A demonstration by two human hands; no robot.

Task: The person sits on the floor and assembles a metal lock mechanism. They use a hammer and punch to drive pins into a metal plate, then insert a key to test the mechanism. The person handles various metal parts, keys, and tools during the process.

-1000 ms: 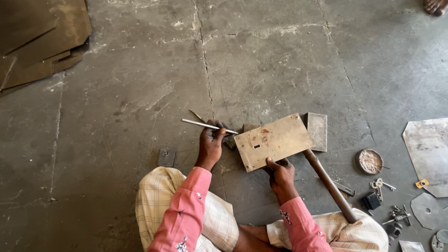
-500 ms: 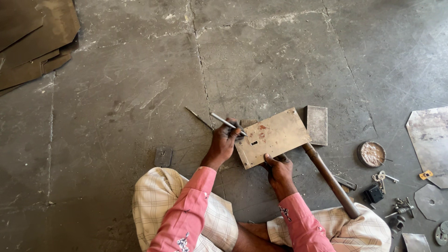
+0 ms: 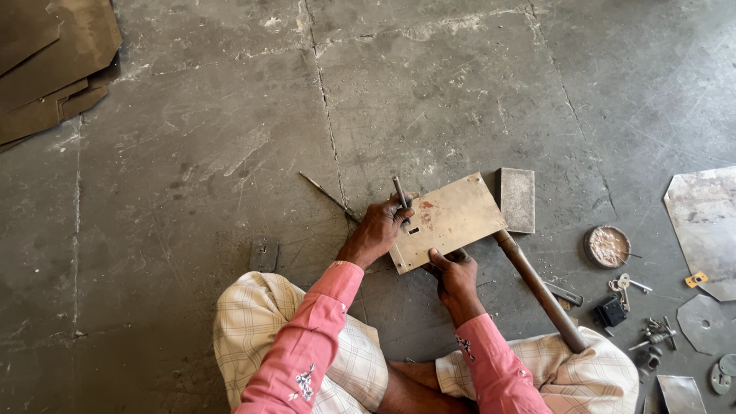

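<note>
A rectangular brass-coloured metal plate [image 3: 448,218] with a small slot lies tilted on the concrete floor in front of me. My right hand [image 3: 454,274] grips its near edge. My left hand [image 3: 381,227] rests at the plate's left edge and holds a thin metal rod [image 3: 399,192] pointing up and away, its lower end near the slot. A second thin rod [image 3: 326,196] lies on the floor to the left of that hand.
A grey steel block [image 3: 516,199] and a long hammer handle [image 3: 540,291] lie right of the plate. Further right are a small round dish [image 3: 607,246], keys [image 3: 625,286], small lock parts [image 3: 652,335] and sheet-metal pieces [image 3: 705,222]. Brown sheets [image 3: 46,69] sit at top left.
My left hand has swung the thin rod from lying nearly level to pointing upright over the plate's slot. The right hand keeps its hold on the plate.
</note>
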